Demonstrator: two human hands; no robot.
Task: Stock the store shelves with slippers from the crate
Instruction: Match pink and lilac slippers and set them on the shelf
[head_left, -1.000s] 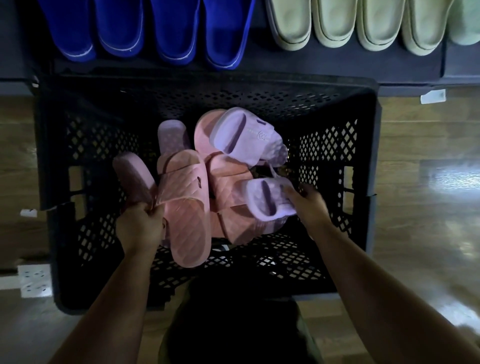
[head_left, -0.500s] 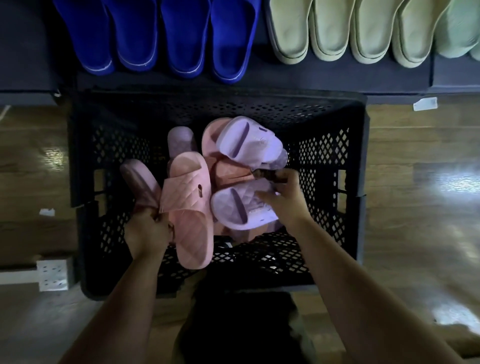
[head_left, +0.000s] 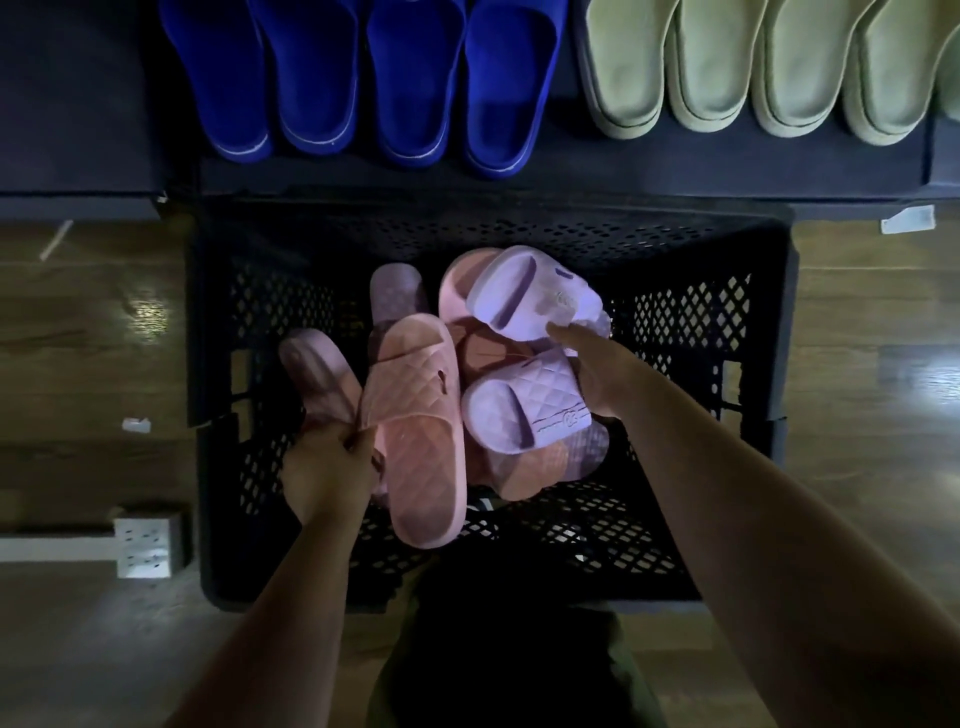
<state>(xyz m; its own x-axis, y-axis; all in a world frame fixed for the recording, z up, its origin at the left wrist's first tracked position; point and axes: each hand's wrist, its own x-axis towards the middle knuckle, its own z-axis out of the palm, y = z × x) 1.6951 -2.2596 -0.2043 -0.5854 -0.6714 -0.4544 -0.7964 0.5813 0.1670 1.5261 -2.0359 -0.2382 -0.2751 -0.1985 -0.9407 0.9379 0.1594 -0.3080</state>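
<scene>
1. Head view, left side: the left hand is closed on the edges of two slippers at once. A pink quilted foam slipper lies on its inner side, and a dusky pink foam slipper fans out beyond its knuckles.
2. Right side: the right hand lies against the strap edge of a lilac quilted foam slipper. Its forefinger stretches forward to touch a second lilac foam slipper just past it. The other fingers are hidden, so I cannot tell whether it truly grips.
3. All four are inside the black perforated plastic crate, with more pink ones beneath the right hand's hold.
4. Beyond both hands, the dark shelf carries blue foam slippers and pale green foam slippers.
5. Judgement: the step looks like gathering the lilac pair. It would be best to hook the far one by its strap, draw it against the near one, and close firmly before lifting — a loose hold could drop one back into the pile.
</scene>
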